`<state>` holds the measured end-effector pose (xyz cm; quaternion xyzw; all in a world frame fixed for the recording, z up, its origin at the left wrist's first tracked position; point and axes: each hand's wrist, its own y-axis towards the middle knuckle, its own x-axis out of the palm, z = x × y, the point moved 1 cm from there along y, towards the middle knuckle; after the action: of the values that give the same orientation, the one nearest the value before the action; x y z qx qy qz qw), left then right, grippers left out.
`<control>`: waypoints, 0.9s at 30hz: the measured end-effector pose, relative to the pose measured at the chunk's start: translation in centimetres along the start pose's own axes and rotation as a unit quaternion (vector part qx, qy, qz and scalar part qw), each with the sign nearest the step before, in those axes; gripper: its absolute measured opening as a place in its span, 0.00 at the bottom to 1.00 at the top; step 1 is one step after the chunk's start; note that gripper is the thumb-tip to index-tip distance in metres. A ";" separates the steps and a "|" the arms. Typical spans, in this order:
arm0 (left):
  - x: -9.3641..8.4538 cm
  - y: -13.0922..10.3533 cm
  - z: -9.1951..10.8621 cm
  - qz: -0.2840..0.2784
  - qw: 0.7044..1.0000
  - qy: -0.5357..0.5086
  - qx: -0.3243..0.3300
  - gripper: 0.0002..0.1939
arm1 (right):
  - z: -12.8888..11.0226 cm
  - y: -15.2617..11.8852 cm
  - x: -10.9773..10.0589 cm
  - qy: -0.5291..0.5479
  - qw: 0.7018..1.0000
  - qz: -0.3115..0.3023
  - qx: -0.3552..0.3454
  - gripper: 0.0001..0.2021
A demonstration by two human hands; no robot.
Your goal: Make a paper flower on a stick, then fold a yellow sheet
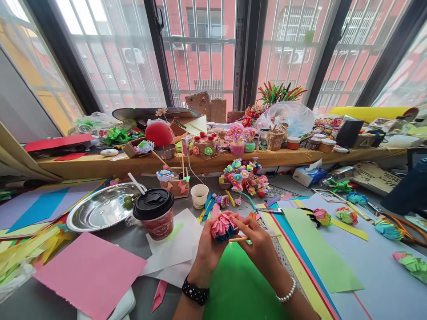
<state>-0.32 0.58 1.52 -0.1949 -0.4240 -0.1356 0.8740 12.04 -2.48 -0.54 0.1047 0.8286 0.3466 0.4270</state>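
Note:
A folded paper flower [223, 226], pink on top and dark blue below, rests in my left hand [207, 249], whose fingers curl around its side and base. My right hand [260, 246] has a thin wooden stick [236, 239] held across its fingers, with one end near the flower's base. The right fingertips touch the pink petals. Beneath both hands is a bright green surface [240, 284]. Just beyond them lie a small purple-pink flower [223, 201] and strips of coloured paper [208, 206].
To the left stand a lidded coffee cup [155, 226], a metal plate [80, 222] and pink paper [91, 271]. A white paper cup [199, 195] is ahead. Coloured sheets [320, 253], scissors [271, 210] and several paper flowers [389, 228] lie right. Crafts crowd the ledge [133, 166].

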 end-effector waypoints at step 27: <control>-1.8 1.3 0.5 0.049 0.976 -0.214 0.008 0.13 | 0.0 0.1 -0.5 -0.066 0.996 -0.039 -0.038 0.28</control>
<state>-1.22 2.07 0.06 -0.2333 -0.5918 -0.0441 0.7704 12.31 -2.66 -0.13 0.0782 0.7884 0.3530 0.4977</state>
